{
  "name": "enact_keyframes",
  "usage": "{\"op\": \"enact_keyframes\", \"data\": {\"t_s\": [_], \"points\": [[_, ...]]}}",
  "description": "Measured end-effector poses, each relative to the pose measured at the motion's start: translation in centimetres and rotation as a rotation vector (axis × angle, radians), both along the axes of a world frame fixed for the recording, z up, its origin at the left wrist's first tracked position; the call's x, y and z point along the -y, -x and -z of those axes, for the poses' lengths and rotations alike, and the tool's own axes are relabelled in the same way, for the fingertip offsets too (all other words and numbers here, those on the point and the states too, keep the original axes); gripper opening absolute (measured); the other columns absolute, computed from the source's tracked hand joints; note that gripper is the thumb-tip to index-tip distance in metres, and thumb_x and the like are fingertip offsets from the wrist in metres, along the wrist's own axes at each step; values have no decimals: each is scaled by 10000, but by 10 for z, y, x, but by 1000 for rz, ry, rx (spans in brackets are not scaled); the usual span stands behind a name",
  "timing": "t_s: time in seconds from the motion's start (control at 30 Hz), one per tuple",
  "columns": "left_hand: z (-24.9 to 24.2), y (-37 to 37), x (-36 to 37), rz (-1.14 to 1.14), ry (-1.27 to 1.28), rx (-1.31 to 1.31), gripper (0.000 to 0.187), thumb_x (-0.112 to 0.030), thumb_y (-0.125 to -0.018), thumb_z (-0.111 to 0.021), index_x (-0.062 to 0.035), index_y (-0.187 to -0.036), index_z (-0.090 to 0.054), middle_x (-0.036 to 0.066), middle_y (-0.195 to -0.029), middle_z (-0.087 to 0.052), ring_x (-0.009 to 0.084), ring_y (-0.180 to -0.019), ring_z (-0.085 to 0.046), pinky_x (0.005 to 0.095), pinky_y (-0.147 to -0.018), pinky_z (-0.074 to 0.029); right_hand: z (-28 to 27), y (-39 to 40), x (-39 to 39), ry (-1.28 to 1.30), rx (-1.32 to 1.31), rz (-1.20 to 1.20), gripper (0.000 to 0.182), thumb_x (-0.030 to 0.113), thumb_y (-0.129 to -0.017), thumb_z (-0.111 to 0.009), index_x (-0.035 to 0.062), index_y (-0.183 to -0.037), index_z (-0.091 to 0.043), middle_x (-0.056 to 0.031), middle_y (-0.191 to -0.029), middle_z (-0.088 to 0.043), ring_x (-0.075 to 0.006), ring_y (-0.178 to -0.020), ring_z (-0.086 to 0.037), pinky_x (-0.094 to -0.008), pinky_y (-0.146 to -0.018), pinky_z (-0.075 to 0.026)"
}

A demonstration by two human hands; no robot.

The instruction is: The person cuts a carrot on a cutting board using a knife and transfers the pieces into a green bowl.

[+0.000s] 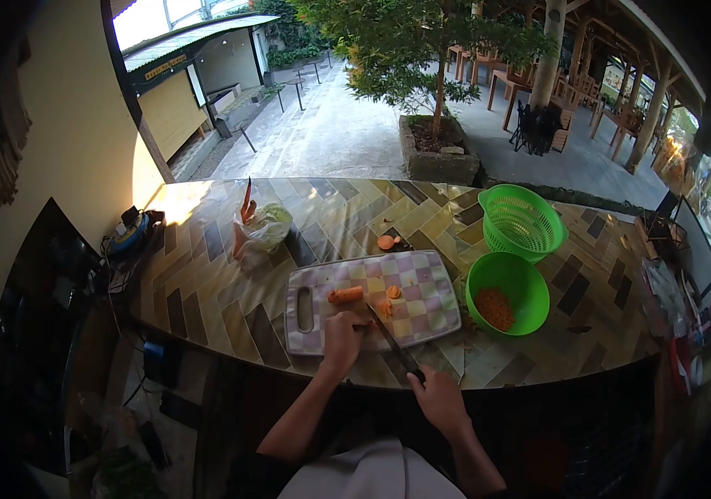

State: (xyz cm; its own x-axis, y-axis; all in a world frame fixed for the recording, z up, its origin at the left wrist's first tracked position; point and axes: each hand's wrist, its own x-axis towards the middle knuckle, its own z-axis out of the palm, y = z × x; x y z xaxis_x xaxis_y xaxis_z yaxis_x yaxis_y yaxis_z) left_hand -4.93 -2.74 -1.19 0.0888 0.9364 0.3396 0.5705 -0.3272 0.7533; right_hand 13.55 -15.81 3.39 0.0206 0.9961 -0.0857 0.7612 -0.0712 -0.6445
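- Head view: my right hand point(440, 401) wraps the long dark-handled knife point(395, 343), blade over the purple-and-cream checkered cutting board point(432, 323).
- My left hand point(342, 338) curls alongside; I can't tell its hold.
- Stubby orange carrot piece point(345, 295) lies beyond, on the board.

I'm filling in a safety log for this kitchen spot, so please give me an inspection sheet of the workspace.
Surface: tabletop with a herringbone pattern, small scraps on it.
Job's things: cutting board bearing a carrot piece and orange slices; knife with its blade over the board; green bowl holding chopped orange bits; green colander behind the bowl.
Clutter: plastic bag behind the board's left end.
Hands: right hand, fingers around the knife's handle; left hand at the board near the blade, grip unclear.
Cables: dark cable below the table's left side.
Surroundings: tree in a planter, paved yard.
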Motion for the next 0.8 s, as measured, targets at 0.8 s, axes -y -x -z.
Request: {"op": "enact_keyframes", "data": {"t_s": [0.8], "points": [[-10, 3, 8, -82, 23, -38, 145, -55, -713, -728, -93, -843, -778, 102, -840, -717, 279, -773, -679, 358, -749, -523, -26, -8, 21, 102, 170, -76, 336, 316, -1020, -479, -7, -945, -528, -243, -734, -647, -443, -736, -651, -534, -667, -505]]}}
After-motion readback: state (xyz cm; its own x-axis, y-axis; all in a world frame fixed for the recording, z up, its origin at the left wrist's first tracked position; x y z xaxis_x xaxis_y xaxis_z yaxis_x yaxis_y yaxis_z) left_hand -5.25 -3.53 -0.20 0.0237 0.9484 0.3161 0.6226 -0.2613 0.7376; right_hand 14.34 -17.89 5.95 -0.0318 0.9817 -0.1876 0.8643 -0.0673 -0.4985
